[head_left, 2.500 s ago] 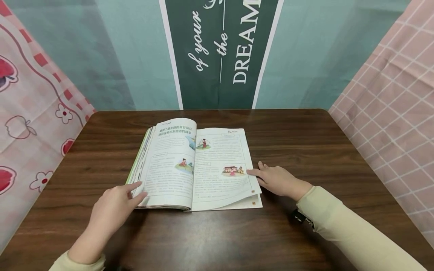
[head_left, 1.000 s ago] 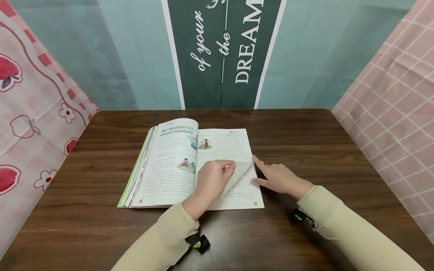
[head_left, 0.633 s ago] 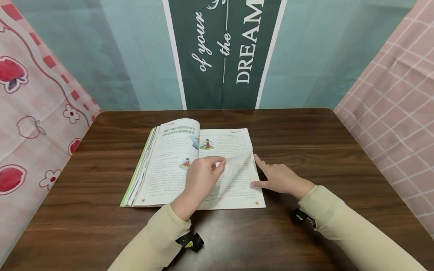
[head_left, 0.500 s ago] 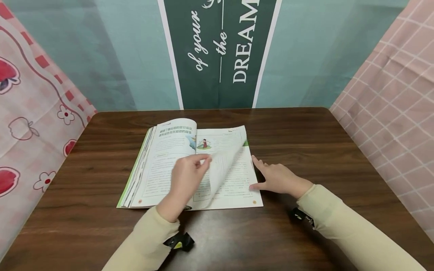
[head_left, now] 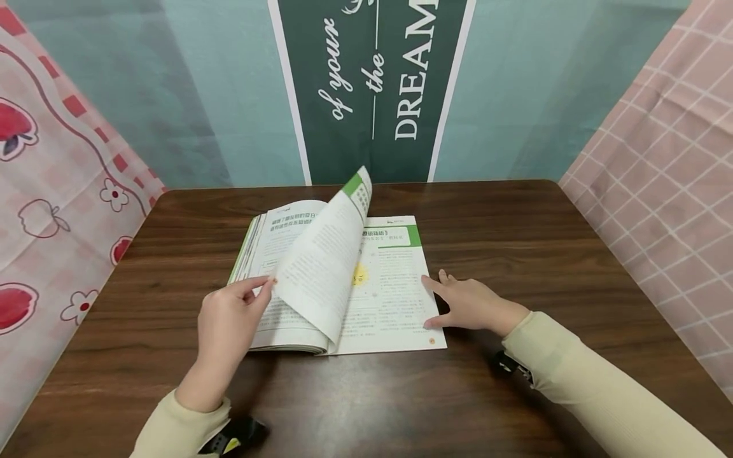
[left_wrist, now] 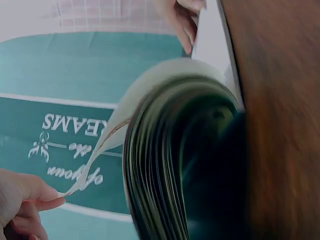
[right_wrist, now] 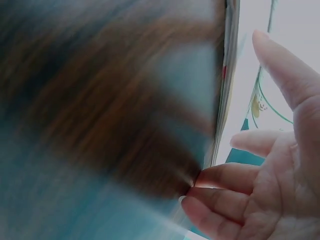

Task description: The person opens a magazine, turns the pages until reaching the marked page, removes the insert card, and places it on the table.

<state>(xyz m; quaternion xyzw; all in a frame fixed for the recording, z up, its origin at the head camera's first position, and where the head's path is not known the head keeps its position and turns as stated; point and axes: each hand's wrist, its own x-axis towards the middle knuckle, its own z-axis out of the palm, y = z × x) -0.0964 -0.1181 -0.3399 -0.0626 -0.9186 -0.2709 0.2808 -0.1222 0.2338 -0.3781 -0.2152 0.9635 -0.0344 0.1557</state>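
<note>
An open book (head_left: 395, 305) with printed text and small pictures lies on the table. My left hand (head_left: 231, 318) pinches the corner of one page (head_left: 321, 261) between thumb and fingertips, over the book's left half. That page stands curled up from the spine, its green-banded top corner raised highest. In the left wrist view the pinched page (left_wrist: 112, 131) arches away from the thick stack of leaves (left_wrist: 155, 165). My right hand (head_left: 472, 305) rests at the book's right edge, thumb and index fingertip on the page and the other fingers beside it, spread in the right wrist view.
The dark wooden table (head_left: 504, 229) extends around the book. A teal cloth (head_left: 229, 95) with white lettering hangs behind it. Patterned pink cloths hang at the left (head_left: 51, 210) and right (head_left: 670, 159). Black straps (head_left: 237, 436) sit at both wrists.
My left hand crossed to the right half, took the page's corner and drew it leftward, lifting the page over the spine. A green-headed page is uncovered. My right hand stayed at the right edge.
</note>
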